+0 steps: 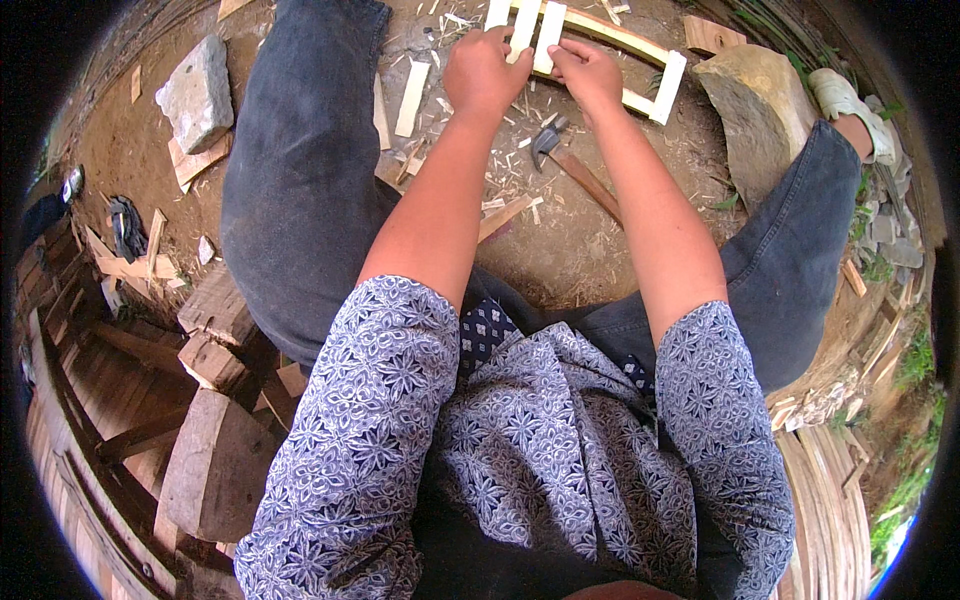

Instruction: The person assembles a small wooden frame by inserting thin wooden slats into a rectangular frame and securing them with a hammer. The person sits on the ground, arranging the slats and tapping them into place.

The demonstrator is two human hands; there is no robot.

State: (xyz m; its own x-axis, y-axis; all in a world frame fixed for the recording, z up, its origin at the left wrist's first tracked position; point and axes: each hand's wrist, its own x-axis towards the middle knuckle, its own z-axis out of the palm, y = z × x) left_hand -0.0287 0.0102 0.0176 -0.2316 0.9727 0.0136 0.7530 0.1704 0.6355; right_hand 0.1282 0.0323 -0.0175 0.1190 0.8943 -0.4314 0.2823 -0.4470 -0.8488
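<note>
A pale wooden frame (668, 88) with crosswise slats lies on the dirt at the top of the view, its far side cut off. My left hand (484, 74) is closed at a wooden slat (523, 28), the thumb pressed along its near end. My right hand (588, 74) pinches the near end of a neighbouring wooden slat (548, 36) between thumb and fingers. The two slats lie side by side with a narrow gap. On the ground below my right hand rests a claw hammer (585, 182), its wooden handle partly hidden behind my right forearm.
Wood chips and loose pale strips (411, 98) litter the ground left of my hands. A large stone (757, 110) stands by my right foot. A grey block (197, 92) lies beyond my left leg. Old timber beams (212, 465) fill the lower left; stacked boards (825, 510) lie lower right.
</note>
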